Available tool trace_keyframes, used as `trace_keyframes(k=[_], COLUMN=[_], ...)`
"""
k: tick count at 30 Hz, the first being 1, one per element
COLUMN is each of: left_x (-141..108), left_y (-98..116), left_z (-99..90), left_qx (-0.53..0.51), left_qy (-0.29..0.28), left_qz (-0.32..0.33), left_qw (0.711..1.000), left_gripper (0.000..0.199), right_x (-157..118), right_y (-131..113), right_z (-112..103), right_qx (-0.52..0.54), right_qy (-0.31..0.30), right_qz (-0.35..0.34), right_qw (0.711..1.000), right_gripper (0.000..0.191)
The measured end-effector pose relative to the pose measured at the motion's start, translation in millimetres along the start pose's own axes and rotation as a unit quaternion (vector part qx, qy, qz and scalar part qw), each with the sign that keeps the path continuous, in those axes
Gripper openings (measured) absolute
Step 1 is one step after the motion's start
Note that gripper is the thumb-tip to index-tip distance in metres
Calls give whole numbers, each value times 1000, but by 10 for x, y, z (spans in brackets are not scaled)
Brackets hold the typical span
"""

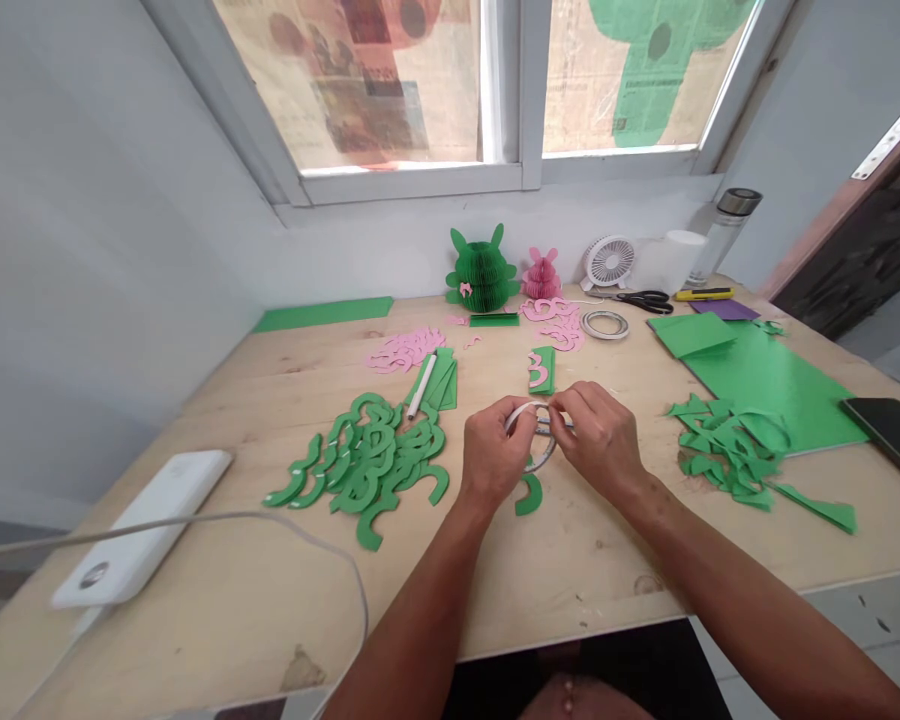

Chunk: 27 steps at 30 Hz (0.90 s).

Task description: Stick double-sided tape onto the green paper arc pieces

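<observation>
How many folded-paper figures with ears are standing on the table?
2: the green figure and the smaller pink figure to its right, both near the wall below the window.

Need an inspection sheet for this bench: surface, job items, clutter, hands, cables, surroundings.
Surface: pale wooden table, stain near front edge
Job's things: tape roll in the fingers; green cutouts heaped left, pink cutouts behind
Clutter: green offcuts right; scissors, yellow cutter at back; phone at right edge
Hands: left and right both at the tape roll
Cables: pale cable crosses white device, drops past front edge
Surroundings: papered window, white wall; co-workers: nothing seen
</observation>
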<state>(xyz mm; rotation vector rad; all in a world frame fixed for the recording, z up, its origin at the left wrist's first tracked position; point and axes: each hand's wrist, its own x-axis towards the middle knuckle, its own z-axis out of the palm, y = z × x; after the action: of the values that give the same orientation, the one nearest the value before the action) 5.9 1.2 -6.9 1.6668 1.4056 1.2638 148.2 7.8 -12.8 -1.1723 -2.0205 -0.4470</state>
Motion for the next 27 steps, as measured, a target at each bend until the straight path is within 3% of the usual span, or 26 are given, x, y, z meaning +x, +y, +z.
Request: trace_keyframes(k=[17, 22, 27], left_x=[21, 43, 85], left_y=[-45, -92, -72], left_z=[-3, 0, -13], left_qx=[-31, -97, -207], left_qy=[22, 46, 67], left_qz=[-14, -40, -85], left_qw=[999, 993, 972], left_gripper=[21, 20, 22], right_x=[19, 44, 50], right_y=[12, -25, -96], right_z=[2, -53, -120], right_qx=[189, 250, 346], right_qy=[-3, -10, -68], right_qz=[133, 111, 43], right_qw=[973, 962, 935], right_gripper=[10, 10, 13])
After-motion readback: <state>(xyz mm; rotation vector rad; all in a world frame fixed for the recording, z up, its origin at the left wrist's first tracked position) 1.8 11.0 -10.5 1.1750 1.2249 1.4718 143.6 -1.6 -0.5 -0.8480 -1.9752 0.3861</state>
